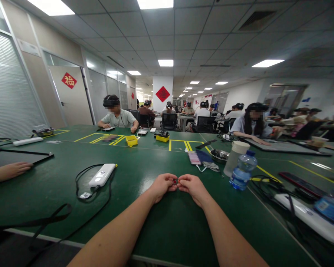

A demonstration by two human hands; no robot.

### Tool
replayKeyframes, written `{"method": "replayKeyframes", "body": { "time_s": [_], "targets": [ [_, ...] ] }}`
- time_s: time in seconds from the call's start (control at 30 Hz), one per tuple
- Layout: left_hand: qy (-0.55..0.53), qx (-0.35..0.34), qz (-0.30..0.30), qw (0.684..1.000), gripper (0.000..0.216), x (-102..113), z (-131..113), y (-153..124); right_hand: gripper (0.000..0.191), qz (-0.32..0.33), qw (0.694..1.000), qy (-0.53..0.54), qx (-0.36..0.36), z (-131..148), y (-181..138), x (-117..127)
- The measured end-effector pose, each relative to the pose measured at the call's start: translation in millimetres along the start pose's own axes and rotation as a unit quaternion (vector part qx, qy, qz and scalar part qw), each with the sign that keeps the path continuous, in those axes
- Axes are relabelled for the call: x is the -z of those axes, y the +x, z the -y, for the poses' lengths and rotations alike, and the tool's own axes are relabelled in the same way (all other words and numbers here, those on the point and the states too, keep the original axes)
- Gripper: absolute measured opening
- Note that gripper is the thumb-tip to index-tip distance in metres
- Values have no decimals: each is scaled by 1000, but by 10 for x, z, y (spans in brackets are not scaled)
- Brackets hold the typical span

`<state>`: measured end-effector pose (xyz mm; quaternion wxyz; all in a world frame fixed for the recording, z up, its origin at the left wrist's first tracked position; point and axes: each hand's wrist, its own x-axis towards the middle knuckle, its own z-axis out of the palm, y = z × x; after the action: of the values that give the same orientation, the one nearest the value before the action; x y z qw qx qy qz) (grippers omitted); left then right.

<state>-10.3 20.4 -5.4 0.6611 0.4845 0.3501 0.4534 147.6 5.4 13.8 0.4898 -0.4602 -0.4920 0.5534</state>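
Close together above the green table (180, 233), my two hands meet fingertip to fingertip. My left hand (163, 187) is closed in a pinch on a tiny red piece (174, 181), too small to name. My right hand (193, 187) is also pinched, with a speck of orange-red (179, 181) at its fingertips. Whether both hands grip one piece or two separate ones, I cannot tell. Beyond the right hand lie a dark blue and pink packet (203, 157) and a grey cloth-like item (211, 166).
A white power bank (102, 175) with a black cable lies left. Right stand a water bottle (243, 170), a frosted bottle (235, 157) and a metal bowl (220, 155). Yellow trays (131, 140) sit farther back. A neighbour's hand (16, 170) rests at left; people sit opposite.
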Motion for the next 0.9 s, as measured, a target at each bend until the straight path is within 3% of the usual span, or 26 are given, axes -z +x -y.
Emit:
{"method": "replayKeyframes", "body": {
  "time_s": [0.47,0.9],
  "targets": [
    [-12,10,5,1000,25,-34,-61,-20,13,19,999,26,2,3,-5,-3],
    [41,3,4,999,28,-52,-73,-38,13,11,1000,5,-1,15,-12,0]
  ]
}}
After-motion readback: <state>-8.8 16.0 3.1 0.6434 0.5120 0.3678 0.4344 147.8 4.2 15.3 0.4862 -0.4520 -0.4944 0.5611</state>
